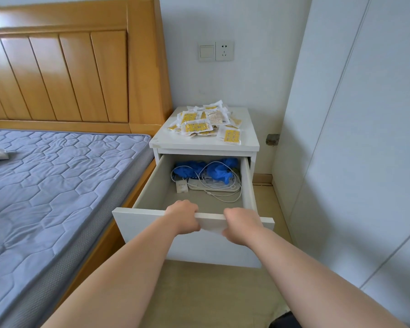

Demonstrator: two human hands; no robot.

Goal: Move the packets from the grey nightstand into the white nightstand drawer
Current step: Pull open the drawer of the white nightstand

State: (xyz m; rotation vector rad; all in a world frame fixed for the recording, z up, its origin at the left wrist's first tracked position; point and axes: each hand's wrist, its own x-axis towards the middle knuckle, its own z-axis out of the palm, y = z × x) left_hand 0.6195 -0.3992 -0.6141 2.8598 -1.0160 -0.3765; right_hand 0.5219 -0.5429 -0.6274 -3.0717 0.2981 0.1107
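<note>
A white nightstand (246, 138) stands between the bed and the wall. Several yellow-and-white packets (205, 121) lie heaped on its top. Its drawer (152, 235) is pulled far out. My left hand (184, 220) and my right hand (240, 224) both grip the top edge of the drawer front, fingers curled over it. Inside the drawer, toward the back, lie blue gloves (217, 170), a white power strip (212, 185) with its cable, and a small white box (181, 187). The front half of the drawer floor is bare. No grey nightstand is in view.
A bed with a grey-blue quilted mattress (45, 185) and a wooden headboard (69, 74) fills the left. A white wardrobe panel (365, 138) closes in the right. A switch and socket (216, 51) sit on the wall above the nightstand.
</note>
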